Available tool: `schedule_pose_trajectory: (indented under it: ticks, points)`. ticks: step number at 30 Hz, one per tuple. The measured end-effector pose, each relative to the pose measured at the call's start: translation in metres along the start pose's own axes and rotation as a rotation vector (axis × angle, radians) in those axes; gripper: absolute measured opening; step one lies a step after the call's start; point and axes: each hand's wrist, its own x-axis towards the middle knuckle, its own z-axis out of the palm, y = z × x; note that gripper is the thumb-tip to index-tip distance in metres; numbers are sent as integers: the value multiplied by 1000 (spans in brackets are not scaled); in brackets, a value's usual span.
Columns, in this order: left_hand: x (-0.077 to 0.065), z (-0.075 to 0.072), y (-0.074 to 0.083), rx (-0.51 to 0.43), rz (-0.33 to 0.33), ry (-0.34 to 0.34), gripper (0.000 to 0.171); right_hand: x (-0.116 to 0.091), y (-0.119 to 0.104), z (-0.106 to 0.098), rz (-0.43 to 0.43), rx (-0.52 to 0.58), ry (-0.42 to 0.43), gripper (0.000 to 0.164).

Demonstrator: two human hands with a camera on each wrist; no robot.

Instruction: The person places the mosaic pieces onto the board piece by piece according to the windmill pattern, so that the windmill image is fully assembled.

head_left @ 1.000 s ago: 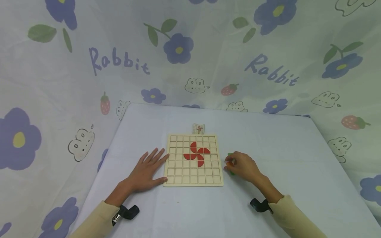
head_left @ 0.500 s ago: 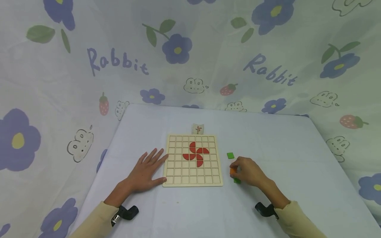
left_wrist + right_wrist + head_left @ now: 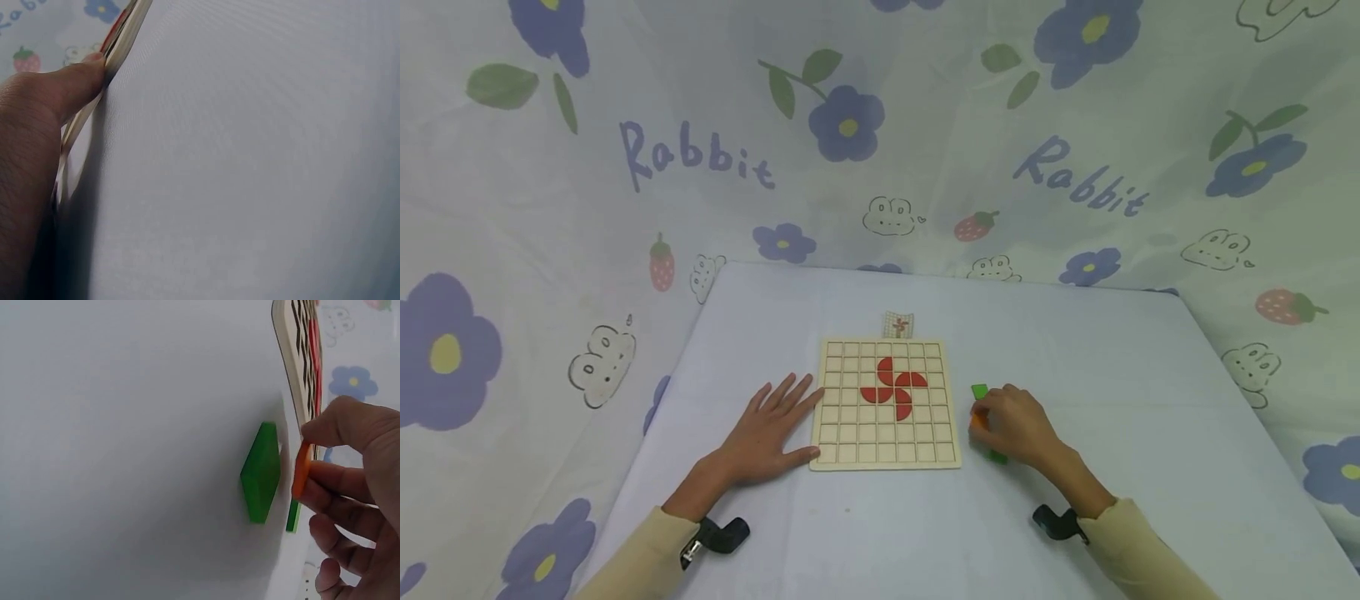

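My left hand lies spread at the left edge of a wooden grid board, fingertips and thumb touching its rim. In the left wrist view, the thumb rests against the board's side. Four-bladed red pinwheel pieces sit in the middle of the grid. Right of the board, my right hand pinches an orange tile between thumb and fingers. On the tablecloth by that hand lie two green tiles, a farther one and a nearer one, partly covered by the hand in the head view.
A small pattern card showing a red pinwheel stands behind the board's far edge. White cloth covers the table. A printed curtain with flowers and rabbits hangs around the back and sides.
The right hand moved right and nearer, leaving a green tile lower on the cloth, then returned left and farther with the orange tile. The left hand stays at the board.
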Motion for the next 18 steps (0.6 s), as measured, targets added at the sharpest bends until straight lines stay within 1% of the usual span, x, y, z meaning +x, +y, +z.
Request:
schedule_pose_trajectory:
  ticks: [3, 8, 12, 15, 18]
  points:
    - [0, -1, 0, -2, 0, 3, 88, 8, -7, 1, -32, 88, 44, 19]
    - [0, -2, -1, -7, 16, 31, 88, 20, -19, 3, -89, 248, 113, 30]
    - [0, -2, 0, 1, 25, 53, 87, 31, -25, 6, -149, 345, 196, 32]
    - [0, -4, 1, 1, 25, 48, 87, 37, -28, 8, -165, 354, 230, 30]
    - [0, -6, 3, -6, 23, 37, 87, 38, -28, 6, -126, 298, 208, 29]
